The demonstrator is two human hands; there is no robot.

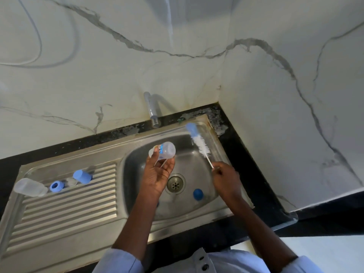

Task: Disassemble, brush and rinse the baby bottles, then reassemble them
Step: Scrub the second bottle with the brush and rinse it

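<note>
Over the sink basin (137, 154) | left hand (159, 174) is cupping the bottle (163, 150), fingers curled round it | right hand (226, 178) is pinching the brush (199, 142) handle, bristles just beyond the fingertips | step: brushing, seemingly | next: aligning bristles with the bottle mouth.

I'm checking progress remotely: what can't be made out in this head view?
- Clear part on the drainboard: blurred, teat or not unclear.
- Bottle brush handle end: hidden in the right hand.
- Held bottle label: too small to read.
- Whether the tap runs: unclear.
</note>
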